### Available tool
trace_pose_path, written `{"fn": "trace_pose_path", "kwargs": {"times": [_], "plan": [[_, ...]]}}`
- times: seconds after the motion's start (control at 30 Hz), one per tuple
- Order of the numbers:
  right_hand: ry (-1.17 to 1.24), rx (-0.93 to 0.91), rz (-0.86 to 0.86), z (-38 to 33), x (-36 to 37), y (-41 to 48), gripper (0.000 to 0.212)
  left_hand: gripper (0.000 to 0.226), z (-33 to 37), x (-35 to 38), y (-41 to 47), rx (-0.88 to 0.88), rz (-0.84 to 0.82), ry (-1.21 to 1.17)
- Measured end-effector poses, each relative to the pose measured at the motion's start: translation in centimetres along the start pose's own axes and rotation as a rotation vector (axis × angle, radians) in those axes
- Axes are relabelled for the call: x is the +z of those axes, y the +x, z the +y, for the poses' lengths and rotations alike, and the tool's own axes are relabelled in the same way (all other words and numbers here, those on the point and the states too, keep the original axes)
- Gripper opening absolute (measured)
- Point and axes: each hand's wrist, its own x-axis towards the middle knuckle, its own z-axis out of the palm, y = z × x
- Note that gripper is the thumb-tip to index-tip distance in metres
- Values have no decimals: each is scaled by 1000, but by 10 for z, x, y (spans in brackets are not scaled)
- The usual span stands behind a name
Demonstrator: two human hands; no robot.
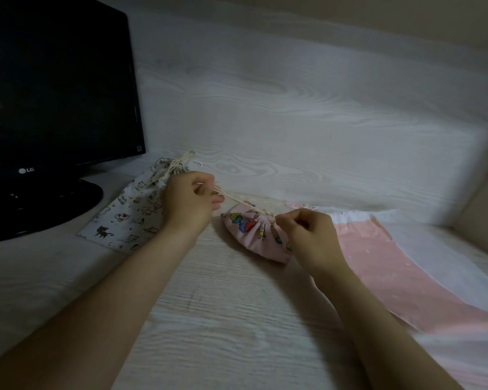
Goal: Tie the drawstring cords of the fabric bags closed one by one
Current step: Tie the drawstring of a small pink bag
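A small pink bag (251, 235) with colourful prints lies on the pale wooden desk (237, 319), its mouth gathered tight. A cream cord (238, 199) runs taut from that mouth up and left. My left hand (188, 199) pinches the far end of this cord. At the gathered mouth, my right hand (307, 235) pinches the cord's other end. Behind my left hand lies a white bag (130, 215) printed with cats, its cord tied in a bow at the top.
A black monitor (54, 94) on its stand fills the left side. A flat pink and white bag (392, 263) lies to the right of my right hand. A pale wall panel rises close behind the desk.
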Motion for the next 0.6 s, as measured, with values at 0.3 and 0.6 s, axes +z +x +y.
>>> {"fn": "trace_pose_path", "kwargs": {"times": [0.3,0.6], "plan": [[15,133,-66,-3,-2,0,35,26,12,1,-2,-344,-23,-584],[13,11,-50,0,2,1,34,27,25,6,-17,24,-237,105]]}}
